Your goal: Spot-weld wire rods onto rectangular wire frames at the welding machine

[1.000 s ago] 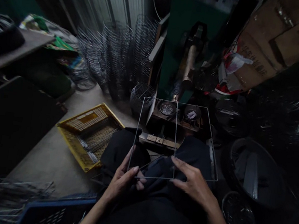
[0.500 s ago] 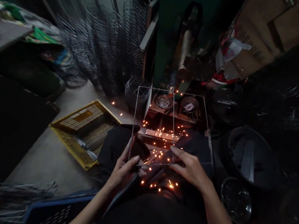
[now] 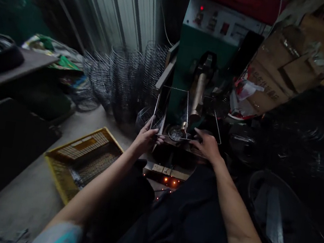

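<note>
I hold a thin rectangular wire frame point(image 3: 187, 101) out in front of me at the green welding machine point(image 3: 210, 43). My left hand point(image 3: 146, 136) grips the frame's near left corner. My right hand point(image 3: 206, 145) holds its near edge on the right side. The frame's middle wire runs close to the machine's copper electrode point(image 3: 197, 98). Below the electrode sits a small round dish point(image 3: 176, 133) of metal bits. A few orange sparks point(image 3: 168, 181) glow on the wooden block below my hands.
Stacks of finished wire baskets point(image 3: 126, 75) stand at the corrugated wall on the left. A yellow plastic crate point(image 3: 83, 158) lies on the floor at left. Cardboard boxes point(image 3: 282, 70) lean at the right, and a dark round tub point(image 3: 276, 211) sits beside my right knee.
Both hands have carried the wire frame from my lap forward and up to the electrode. The shower of sparks seen half a second ago has faded to a few embers.
</note>
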A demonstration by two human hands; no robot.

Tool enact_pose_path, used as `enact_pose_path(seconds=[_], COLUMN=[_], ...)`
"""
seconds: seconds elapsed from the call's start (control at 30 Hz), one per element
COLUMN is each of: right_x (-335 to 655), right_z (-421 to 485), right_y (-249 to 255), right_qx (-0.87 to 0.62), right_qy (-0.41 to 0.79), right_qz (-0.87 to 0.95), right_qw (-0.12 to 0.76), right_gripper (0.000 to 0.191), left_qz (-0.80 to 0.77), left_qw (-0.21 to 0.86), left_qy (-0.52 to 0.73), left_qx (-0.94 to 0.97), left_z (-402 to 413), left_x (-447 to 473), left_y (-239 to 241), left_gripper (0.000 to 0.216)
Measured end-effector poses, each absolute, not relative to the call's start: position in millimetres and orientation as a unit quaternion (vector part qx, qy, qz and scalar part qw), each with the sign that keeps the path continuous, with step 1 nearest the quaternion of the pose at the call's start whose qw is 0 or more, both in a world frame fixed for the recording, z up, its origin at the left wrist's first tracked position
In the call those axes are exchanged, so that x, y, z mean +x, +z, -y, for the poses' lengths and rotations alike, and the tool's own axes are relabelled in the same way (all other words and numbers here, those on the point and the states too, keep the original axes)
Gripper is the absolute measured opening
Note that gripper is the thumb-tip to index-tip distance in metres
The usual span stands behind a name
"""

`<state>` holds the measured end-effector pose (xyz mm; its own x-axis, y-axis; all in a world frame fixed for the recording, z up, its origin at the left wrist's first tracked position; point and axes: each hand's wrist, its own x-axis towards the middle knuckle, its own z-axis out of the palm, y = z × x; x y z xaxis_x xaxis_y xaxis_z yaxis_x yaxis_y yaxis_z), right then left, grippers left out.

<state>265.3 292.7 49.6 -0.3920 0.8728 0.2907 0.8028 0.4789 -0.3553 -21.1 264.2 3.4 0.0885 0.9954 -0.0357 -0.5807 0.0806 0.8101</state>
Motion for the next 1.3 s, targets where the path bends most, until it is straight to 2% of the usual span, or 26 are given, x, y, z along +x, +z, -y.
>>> enact_pose_path(seconds=[0.43,0.6,0.87,0.97,1.07,1.13,1.3], right_x=[263,262,263,274,296,309,318], right_z=[-320,-324,-325,-327,-335,-341,-327], right_y=[43,51,45,41,39,38,31], right_qx=[-0.509,-0.506,-0.505,-0.508,-0.568,-0.618,-0.625], right_qy=[0.07,0.077,0.077,0.06,0.008,0.048,0.313], right_qz=[0.819,0.821,0.824,0.812,0.741,0.678,0.564], right_qw=[0.256,0.255,0.246,0.282,0.357,0.395,0.439], right_gripper=[0.055,0.048,0.048,0.053,0.061,0.058,0.058], left_qz=[-0.328,-0.315,-0.334,-0.35,-0.34,-0.328,-0.306], left_qw=[0.659,0.659,0.653,0.646,0.655,0.659,0.658], left_qy=[0.598,0.608,0.603,0.604,0.601,0.599,0.608], left_qx=[0.315,0.31,0.314,0.308,0.309,0.315,0.322], left_z=[-280,-278,-278,-279,-281,-281,-248], left_x=[-25,-22,-23,-23,-23,-23,-25], left_y=[10,9,5,3,3,3,1], left_gripper=[0.098,0.1,0.099,0.098,0.1,0.102,0.105])
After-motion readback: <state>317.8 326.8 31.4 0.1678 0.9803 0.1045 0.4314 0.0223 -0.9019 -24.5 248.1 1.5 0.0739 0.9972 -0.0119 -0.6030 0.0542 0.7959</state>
